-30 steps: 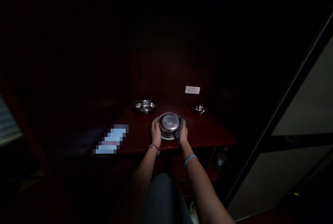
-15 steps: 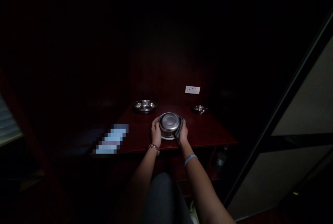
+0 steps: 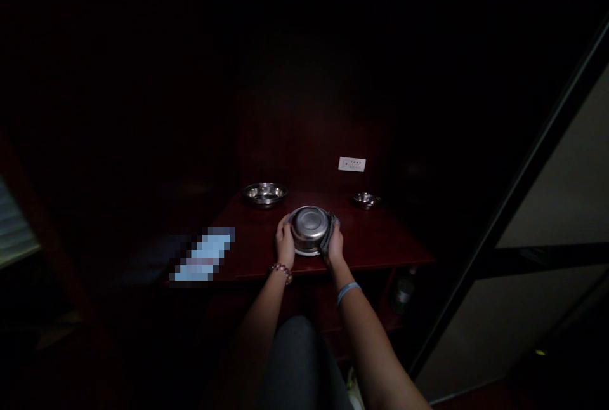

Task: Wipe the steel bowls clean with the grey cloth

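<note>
An upside-down stainless steel bowl is between my two hands, over the front part of a dark red desk. Around its left rim my left hand is closed, with a beaded bracelet at the wrist. On the other side my right hand is closed on a dark grey cloth, which it presses against the bowl's right side. Some fingers of both hands are hidden beneath the rim. Whether the bowl touches the desk I cannot tell.
A wider steel bowl stands upright at the back left, and a small steel bowl at the back right. A white socket panel is on the back wall. A bottle stands on the shelf below. A blurred-out bright patch lies left.
</note>
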`<state>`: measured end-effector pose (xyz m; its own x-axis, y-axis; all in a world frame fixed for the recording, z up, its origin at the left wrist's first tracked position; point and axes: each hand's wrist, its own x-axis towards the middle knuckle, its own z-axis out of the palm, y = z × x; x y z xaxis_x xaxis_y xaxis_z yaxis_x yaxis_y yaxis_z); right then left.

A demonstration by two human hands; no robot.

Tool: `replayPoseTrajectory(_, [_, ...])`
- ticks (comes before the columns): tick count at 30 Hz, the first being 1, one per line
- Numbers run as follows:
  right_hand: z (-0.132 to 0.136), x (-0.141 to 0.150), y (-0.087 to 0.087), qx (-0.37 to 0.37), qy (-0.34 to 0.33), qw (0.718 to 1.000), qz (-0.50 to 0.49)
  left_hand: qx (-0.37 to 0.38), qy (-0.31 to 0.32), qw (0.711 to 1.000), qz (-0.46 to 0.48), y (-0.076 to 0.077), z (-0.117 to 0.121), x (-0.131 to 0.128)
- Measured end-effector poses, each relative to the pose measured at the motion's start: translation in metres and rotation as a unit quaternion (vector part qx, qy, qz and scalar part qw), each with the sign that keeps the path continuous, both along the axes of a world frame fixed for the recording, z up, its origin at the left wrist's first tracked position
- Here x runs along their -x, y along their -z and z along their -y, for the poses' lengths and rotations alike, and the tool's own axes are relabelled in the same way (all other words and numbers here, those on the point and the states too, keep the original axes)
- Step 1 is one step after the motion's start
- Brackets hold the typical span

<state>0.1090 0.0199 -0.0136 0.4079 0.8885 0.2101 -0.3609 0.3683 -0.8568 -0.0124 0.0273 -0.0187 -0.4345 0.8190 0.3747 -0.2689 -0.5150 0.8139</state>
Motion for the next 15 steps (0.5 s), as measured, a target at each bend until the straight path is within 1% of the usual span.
replayPoseTrajectory(4, [-0.0005,-0.0001,-0.0004,0.006,0.000,1.000,0.020,0.001,0.000,1.000,0.000,0.0003,-0.0010,0.0000])
replayPoseTrajectory(9, [0.0004,0.0005,-0.0017,0.001,-0.003,1.000,-0.012,0.003,-0.004,1.000,0.010,-0.0016,-0.0005,-0.0002])
replayPoseTrajectory(15, [0.0027,0.0002,-0.0035,0.009,-0.004,1.000,-0.007,-0.002,-0.014,1.000,0.014,-0.0057,0.0056,0.0000])
